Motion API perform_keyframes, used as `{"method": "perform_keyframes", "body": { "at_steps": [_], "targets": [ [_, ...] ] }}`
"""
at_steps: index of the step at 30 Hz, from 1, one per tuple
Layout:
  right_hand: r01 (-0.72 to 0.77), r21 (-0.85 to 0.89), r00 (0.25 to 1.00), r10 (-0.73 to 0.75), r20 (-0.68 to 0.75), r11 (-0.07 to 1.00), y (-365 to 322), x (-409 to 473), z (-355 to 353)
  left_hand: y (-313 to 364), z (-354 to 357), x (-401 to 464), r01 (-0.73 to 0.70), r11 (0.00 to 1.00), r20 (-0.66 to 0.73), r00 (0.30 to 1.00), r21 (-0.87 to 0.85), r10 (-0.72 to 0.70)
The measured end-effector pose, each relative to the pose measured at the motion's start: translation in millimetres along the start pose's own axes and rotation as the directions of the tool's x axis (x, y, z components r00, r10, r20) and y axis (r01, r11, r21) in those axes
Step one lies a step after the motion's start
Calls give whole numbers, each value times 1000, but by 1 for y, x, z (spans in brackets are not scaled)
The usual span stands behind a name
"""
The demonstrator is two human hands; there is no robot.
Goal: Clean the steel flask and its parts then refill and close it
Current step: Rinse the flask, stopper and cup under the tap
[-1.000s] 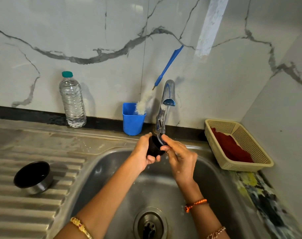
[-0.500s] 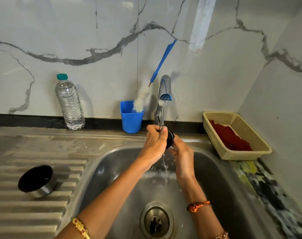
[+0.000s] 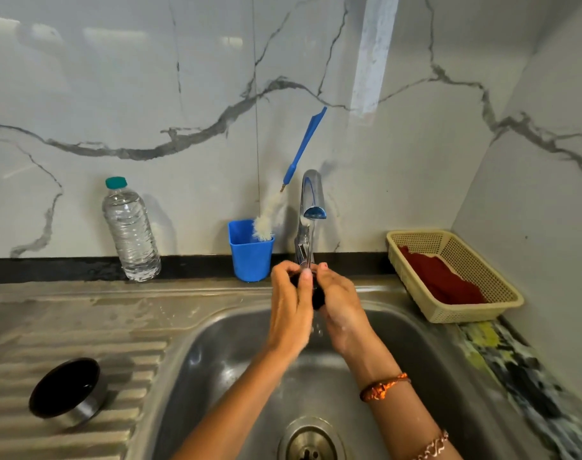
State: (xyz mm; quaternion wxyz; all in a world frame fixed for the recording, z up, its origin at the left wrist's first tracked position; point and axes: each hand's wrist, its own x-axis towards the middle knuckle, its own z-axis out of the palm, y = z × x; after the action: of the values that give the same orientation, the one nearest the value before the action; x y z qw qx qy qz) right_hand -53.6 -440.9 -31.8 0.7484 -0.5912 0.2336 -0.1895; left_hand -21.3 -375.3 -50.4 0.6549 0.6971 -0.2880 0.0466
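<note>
A small black flask stopper is held between both hands under the chrome tap, over the steel sink. My left hand wraps it from the left and my right hand cups it from the right, so most of it is hidden. Water runs from the tap onto it and drips below. A steel flask cap with a black inside lies open side up on the ribbed drainboard at the left. The flask body is not in view.
A clear water bottle with a green cap stands against the wall. A blue cup holds a blue-handled bottle brush. A beige basket with a red cloth sits at the right. The drain is below my arms.
Both hands turned the black stopper under the running water and closed more tightly around it. The view shifted slightly; the cap on the drainboard stayed put.
</note>
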Motion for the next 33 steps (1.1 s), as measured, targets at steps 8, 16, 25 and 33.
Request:
{"method": "perform_keyframes", "body": {
  "at_steps": [8,16,25,33],
  "targets": [
    [631,-612,722,-648,241,476,16,-26,3,14,-15,29,643,529,31,651,-554,-759],
    [652,-577,654,-750,98,493,15,-7,-14,7,-23,18,709,351,251,594,-611,-764],
    [681,-667,599,-753,272,301,19,-9,-1,12,-17,30,739,453,244,621,-499,-745],
    [771,-530,526,-823,216,353,21,-1,-28,-8,-19,28,895,252,456,410,-368,-790]
  ]
}}
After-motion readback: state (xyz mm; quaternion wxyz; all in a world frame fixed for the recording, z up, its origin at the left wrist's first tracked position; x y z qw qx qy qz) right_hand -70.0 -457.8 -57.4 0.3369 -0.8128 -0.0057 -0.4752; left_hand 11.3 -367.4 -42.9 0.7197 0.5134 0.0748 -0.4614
